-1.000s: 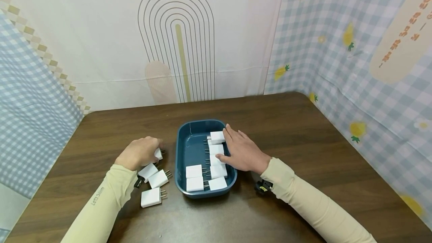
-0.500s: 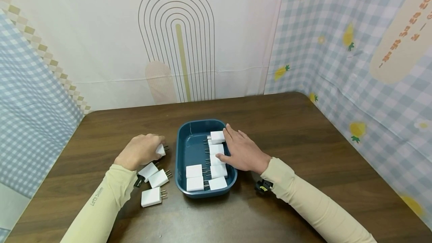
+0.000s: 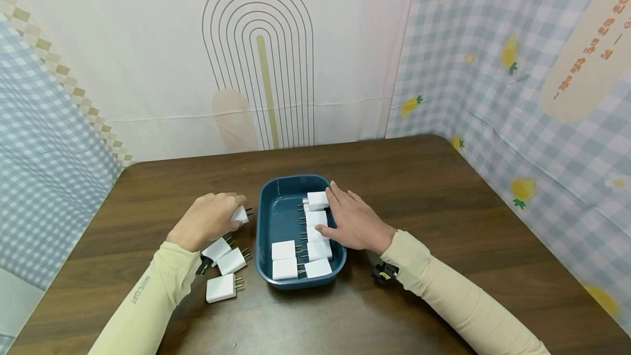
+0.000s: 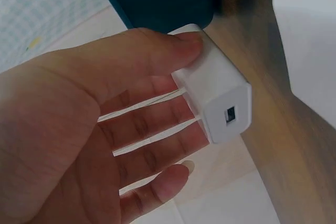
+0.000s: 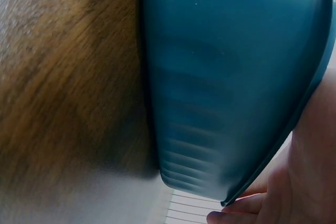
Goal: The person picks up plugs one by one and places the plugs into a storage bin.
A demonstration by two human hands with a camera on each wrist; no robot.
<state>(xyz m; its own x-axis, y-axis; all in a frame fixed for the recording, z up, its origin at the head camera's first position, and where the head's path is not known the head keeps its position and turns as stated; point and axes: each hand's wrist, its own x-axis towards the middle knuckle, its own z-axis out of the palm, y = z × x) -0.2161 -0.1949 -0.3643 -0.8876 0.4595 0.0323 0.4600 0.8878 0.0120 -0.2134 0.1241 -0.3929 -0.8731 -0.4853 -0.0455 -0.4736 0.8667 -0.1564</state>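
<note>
My left hand (image 3: 211, 217) pinches a white USB charger (image 4: 218, 85) between thumb and fingers. In the head view this charger's two metal prongs point right, towards the blue tray (image 3: 263, 234), and the left wrist view shows its USB port. Across the tray's right rim lies my right hand (image 3: 356, 220), its fingers straight and its thumb over the white chargers inside. Those chargers (image 3: 319, 250) form a column along the right side, prongs facing left. Two more chargers (image 3: 284, 268) lie at the tray's near left, their prongs towards the column.
On the brown wooden table (image 3: 434, 190), left of the tray, lie three loose chargers (image 3: 221, 288), partly near my left wrist. A patterned cloth (image 3: 345, 59) hangs behind the table, and checked cloths (image 3: 493, 97) hang at the sides.
My left hand has moved slightly right and away from me with the charger, closer to the tray. The right hand and the tray have stayed in place.
</note>
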